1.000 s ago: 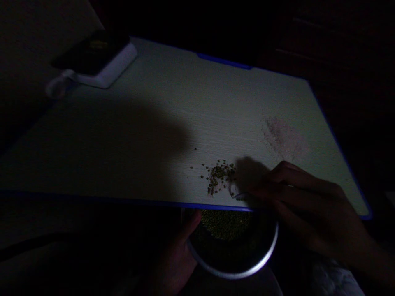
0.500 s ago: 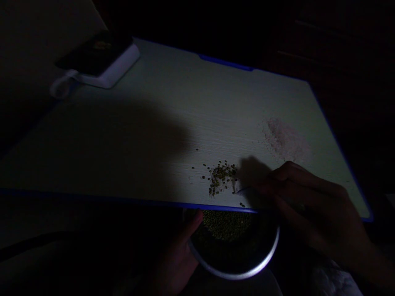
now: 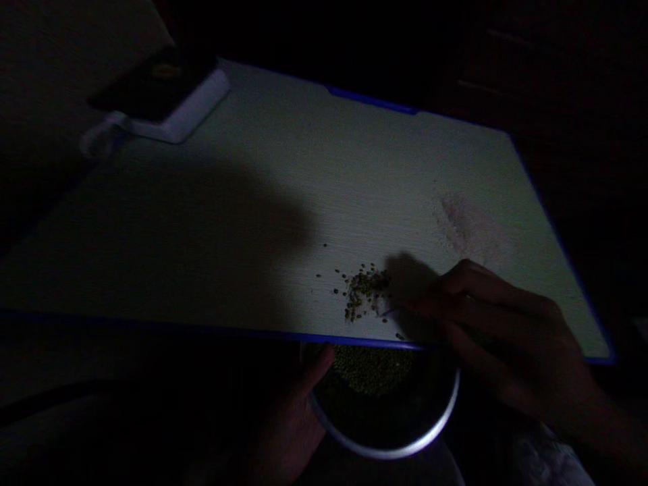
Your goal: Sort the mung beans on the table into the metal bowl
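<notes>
The scene is very dark. A small heap of green beans [image 3: 362, 289] lies on a pale board with a blue edge [image 3: 283, 189], near its front rim. My right hand [image 3: 496, 331] rests on the board just right of the heap, fingers curled together around a thin pale object I cannot name, its tip touching the beans. Below the board's front edge my left hand [image 3: 293, 418] grips the rim of a round metal bowl [image 3: 440, 422] that holds more green beans [image 3: 372, 368], thumb over the rim.
A pale pinkish powder patch [image 3: 468, 226] lies on the board's right part. A white device with a dark top and a looped strap [image 3: 172, 101] sits at the far left corner. A large shadow covers the board's left half. Surroundings are black.
My right hand has shifted slightly back and forth beside the heap; a few beans now lie nearer the front edge. The left hand and bowl have stayed put.
</notes>
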{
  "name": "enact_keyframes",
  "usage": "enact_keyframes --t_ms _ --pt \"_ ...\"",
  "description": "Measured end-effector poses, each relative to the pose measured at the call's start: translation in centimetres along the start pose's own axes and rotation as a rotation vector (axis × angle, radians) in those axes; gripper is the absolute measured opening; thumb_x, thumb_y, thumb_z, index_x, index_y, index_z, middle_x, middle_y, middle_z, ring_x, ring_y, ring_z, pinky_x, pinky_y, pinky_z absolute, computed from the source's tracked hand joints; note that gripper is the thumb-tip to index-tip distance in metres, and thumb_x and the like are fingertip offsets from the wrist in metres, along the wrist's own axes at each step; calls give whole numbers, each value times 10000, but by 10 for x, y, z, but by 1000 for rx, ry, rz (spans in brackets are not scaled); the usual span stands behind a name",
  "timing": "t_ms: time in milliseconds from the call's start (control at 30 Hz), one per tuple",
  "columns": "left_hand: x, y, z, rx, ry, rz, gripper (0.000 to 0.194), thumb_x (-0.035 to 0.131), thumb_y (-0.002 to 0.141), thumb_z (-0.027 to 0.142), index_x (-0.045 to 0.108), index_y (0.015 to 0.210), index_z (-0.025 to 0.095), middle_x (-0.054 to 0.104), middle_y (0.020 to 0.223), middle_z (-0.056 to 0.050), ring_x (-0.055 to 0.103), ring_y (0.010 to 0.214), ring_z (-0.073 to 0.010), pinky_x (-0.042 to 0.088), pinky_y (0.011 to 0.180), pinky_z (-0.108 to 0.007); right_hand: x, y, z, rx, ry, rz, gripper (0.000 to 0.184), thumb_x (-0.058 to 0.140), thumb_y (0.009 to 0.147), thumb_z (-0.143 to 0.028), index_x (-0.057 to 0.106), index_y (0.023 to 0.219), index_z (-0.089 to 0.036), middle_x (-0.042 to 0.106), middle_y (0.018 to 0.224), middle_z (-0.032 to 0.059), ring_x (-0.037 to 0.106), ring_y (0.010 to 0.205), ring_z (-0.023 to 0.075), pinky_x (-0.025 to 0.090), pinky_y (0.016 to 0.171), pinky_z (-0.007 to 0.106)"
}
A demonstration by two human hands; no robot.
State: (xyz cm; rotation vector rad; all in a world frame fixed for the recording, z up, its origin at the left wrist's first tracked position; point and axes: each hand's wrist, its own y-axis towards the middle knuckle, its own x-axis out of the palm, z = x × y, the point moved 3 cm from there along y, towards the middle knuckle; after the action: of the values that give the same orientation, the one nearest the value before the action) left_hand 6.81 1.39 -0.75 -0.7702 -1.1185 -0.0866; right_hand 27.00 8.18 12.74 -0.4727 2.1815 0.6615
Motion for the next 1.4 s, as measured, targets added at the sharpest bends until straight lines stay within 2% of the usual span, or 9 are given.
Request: enact_keyframes --t_ms 133,300,467,533,700,933,1067,1167,1400 --pt "5 0 2 56 22 13 88 842 870 296 875 877 377 853 1187 91 572 1444 -261 315 1279 -393 1 -5 -5 -12 50 -15 274 583 975 -46 720 1190 -146 681 942 69 611 876 144 536 686 249" --pt "2 2 -2 46 23 -5 261 713 970 273 825 1185 369 830 1265 42 518 1489 -275 316 1288 -433 3 -11 -11 -29 66 -54 257 578 966 -30 713 1169 -113 663 974 80 601 907 150 542 714 258" --pt "-6 2 -5 44 8 -33 383 687 979 261 742 1346 353 776 1384 12 513 1493 -291 325 1280 -454 1 -14 -14 -25 35 -79 257 567 981 -45 704 1184 -124 664 941 79 587 867 164 522 652 285" --pt "-8 3 -6 39 -5 -31 343 682 985 258 769 1304 349 804 1333 13 563 1452 -290 341 1268 -449 0 -13 -15 -28 42 -79 262 567 982 -44 696 1193 -128 672 941 76 589 859 162 524 647 284" --pt "-12 3 -7 14 -14 -39 150 741 958 303 868 1038 293 886 1036 -7 709 1279 -292 419 1216 -435 1 -12 -15 -30 52 -82 253 559 986 -63 693 1186 -141 673 944 76 608 858 165 531 627 279" --pt "-7 3 -4 31 -11 -50 159 834 883 339 865 1037 317 862 1169 -10 632 1379 -331 391 1234 -504 0 -11 -4 50 -52 13 239 568 979 -68 714 1133 -178 723 941 75 673 839 161 558 645 267" --pt "-3 3 -3 64 10 -12 146 803 910 297 858 1043 323 847 1217 2 605 1410 -308 370 1250 -479 -4 -11 4 92 -186 78 214 598 979 -88 727 1125 -177 746 1007 88 712 889 165 572 696 266" --pt "0 3 -2 70 12 -48 89 804 907 309 867 967 328 858 1178 13 633 1380 -295 389 1238 -457 -6 -8 8 114 -259 112 176 622 972 -102 736 1087 -171 746 988 82 715 861 169 573 702 276" --pt "1 2 -1 12 19 -28 107 833 877 352 871 976 338 842 1237 25 651 1359 -309 386 1240 -451 -4 -3 7 31 -113 37 223 588 974 -80 742 1108 -167 727 971 79 669 918 181 557 717 287"
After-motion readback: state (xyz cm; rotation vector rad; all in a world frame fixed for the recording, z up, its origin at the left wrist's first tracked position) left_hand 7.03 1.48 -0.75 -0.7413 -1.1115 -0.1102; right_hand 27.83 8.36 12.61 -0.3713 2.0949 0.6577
